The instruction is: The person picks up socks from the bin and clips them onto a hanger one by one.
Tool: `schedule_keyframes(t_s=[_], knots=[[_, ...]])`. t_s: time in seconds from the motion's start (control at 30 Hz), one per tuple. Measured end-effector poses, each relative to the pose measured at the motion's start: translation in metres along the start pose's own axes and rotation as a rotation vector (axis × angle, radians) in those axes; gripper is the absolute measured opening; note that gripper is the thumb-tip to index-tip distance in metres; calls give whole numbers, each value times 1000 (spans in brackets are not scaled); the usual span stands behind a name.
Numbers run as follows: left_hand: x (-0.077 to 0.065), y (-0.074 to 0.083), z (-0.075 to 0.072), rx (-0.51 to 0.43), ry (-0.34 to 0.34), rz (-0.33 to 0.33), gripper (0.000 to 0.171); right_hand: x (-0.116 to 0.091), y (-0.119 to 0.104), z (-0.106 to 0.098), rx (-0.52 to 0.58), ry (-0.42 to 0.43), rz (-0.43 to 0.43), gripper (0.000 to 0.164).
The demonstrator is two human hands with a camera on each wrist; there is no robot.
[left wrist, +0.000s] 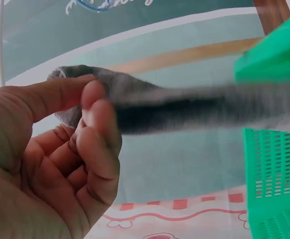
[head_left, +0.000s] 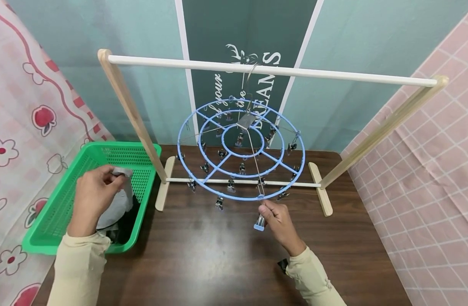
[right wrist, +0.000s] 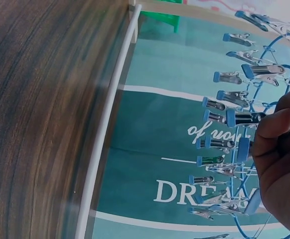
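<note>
My left hand [head_left: 94, 193] pinches the top of a grey sock [head_left: 118, 207] between thumb and fingers above a green basket [head_left: 42, 245]. In the left wrist view the sock [left wrist: 200, 107] stretches away from the fingertips, blurred, with a dark patch along it. At the front rim of a blue round hanger [head_left: 241, 198], my right hand [head_left: 281, 225] grips a metal clip with a blue tip [head_left: 259, 224]. Several other clips dangle from the hanger's rings. The right wrist view shows the curled fingers beside these clips, partly cut off by the frame edge.
A wooden rack with a white top bar [head_left: 180, 64] bears the hanger by its hook. Dark cloth [head_left: 129, 223] lies in the basket. The rack's feet stand on a brown wooden table [head_left: 203, 263]. Patterned curtains enclose the left, back and right sides.
</note>
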State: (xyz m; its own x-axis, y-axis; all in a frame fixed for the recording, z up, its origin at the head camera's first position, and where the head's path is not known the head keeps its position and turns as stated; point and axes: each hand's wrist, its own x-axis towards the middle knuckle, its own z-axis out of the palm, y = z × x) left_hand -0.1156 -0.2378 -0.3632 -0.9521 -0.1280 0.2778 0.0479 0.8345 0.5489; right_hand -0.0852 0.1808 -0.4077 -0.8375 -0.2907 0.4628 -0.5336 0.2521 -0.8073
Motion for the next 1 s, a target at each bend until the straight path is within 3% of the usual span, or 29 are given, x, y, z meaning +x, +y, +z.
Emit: schedule_keyframes(t_s=[0.4, 0.67, 1.0], knots=[[-5, 12, -2, -14, 28, 41, 10, -3, 4, 0, 54, -13, 17, 27], [-9, 19, -3, -145, 10, 35, 14, -11, 30, 2, 125, -27, 22, 26], [-15, 32, 1, -251, 102, 149, 26, -12, 35, 2, 140, -32, 31, 25]])
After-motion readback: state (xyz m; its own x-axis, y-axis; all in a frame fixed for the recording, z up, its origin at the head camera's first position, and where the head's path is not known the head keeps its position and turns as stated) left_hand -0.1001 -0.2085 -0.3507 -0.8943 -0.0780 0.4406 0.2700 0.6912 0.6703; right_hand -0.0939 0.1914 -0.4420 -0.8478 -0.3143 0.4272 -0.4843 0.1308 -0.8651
